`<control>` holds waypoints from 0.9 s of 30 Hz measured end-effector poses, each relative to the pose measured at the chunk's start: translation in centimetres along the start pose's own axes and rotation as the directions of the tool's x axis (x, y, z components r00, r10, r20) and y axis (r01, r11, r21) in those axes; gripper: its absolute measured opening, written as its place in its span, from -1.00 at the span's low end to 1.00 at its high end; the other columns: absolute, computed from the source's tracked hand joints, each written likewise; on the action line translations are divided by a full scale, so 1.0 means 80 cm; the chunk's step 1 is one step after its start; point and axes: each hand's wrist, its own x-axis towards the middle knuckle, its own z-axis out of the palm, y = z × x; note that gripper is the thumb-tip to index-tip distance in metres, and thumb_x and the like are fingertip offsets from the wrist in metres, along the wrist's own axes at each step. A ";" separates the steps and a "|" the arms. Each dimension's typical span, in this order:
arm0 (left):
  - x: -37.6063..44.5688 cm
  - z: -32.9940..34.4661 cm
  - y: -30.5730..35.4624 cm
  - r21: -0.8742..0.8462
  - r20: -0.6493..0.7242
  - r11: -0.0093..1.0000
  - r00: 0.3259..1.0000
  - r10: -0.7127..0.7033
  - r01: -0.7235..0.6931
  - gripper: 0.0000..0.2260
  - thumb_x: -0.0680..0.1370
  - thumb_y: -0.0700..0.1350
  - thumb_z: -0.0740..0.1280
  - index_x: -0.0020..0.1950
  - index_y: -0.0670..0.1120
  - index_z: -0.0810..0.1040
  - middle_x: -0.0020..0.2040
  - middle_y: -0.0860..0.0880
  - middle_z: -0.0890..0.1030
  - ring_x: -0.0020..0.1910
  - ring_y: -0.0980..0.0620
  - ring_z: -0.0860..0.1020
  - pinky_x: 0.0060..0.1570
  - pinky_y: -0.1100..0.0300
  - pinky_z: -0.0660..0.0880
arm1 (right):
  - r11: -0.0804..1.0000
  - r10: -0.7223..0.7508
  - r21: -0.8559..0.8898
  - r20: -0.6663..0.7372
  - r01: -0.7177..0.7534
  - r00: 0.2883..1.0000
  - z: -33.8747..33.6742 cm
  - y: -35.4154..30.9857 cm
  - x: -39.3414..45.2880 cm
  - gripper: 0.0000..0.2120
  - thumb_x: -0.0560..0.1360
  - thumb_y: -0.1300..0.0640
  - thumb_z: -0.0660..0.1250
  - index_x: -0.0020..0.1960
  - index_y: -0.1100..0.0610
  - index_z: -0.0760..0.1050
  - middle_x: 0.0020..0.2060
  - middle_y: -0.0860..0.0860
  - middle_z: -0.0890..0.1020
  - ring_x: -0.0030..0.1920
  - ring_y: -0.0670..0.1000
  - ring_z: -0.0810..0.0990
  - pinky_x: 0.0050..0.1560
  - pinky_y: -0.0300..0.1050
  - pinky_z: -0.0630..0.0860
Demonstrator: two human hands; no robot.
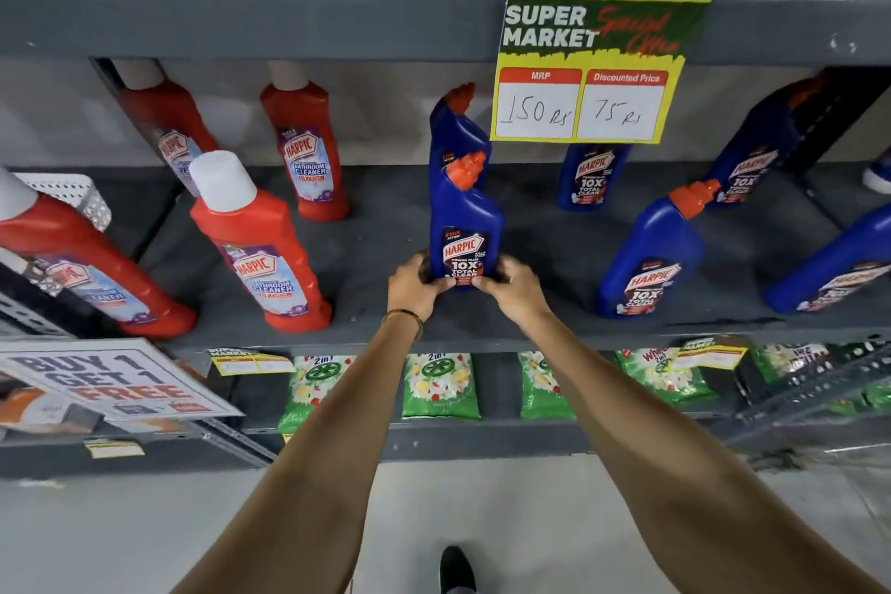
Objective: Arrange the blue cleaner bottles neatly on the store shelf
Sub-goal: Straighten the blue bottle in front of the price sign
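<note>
A blue cleaner bottle (465,222) with an orange cap stands upright at the middle front of the grey shelf (366,256). My left hand (415,287) grips its base from the left and my right hand (513,287) from the right. A second blue bottle (455,130) stands directly behind it. Further right stand more blue bottles: one behind the price sign (590,176), one at the front (651,256), one at the back right (757,150) and one at the right edge (829,265).
Red bathroom cleaner bottles (260,241) fill the shelf's left half. A yellow price sign (593,68) hangs from the shelf above. Green packets (441,386) lie on the shelf below, and a "buy 1 get 1 free" sign (111,379) sticks out at lower left.
</note>
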 end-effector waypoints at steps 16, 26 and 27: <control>-0.064 -0.011 -0.008 0.067 0.025 0.997 0.999 0.036 -0.038 -0.56 0.34 -0.14 0.49 0.17 -0.19 0.48 0.12 -0.17 0.62 0.10 -0.11 0.58 0.14 0.05 0.50 | 1.000 0.024 -0.015 -0.005 -0.024 1.000 -0.003 0.009 -0.063 -0.65 0.38 0.18 0.45 0.11 0.28 0.49 0.09 0.19 0.64 0.10 0.14 0.60 0.20 0.12 0.50; -0.070 -0.012 -0.009 0.083 0.029 0.996 0.999 0.034 -0.036 -0.57 0.35 -0.14 0.48 0.17 -0.18 0.48 0.13 -0.19 0.62 0.12 -0.14 0.57 0.18 -0.05 0.49 | 0.999 0.022 -0.028 -0.011 -0.023 1.000 -0.004 0.009 -0.071 -0.63 0.38 0.15 0.45 0.12 0.26 0.48 0.10 0.16 0.64 0.10 0.10 0.60 0.18 0.04 0.51; -0.071 -0.013 -0.009 0.089 0.027 0.995 0.999 0.033 -0.036 -0.57 0.35 -0.14 0.48 0.16 -0.18 0.48 0.13 -0.19 0.62 0.12 -0.14 0.57 0.17 -0.04 0.50 | 0.999 0.022 -0.032 -0.011 -0.022 1.000 -0.004 0.009 -0.071 -0.64 0.38 0.15 0.45 0.12 0.26 0.48 0.10 0.16 0.64 0.09 0.10 0.60 0.18 0.03 0.51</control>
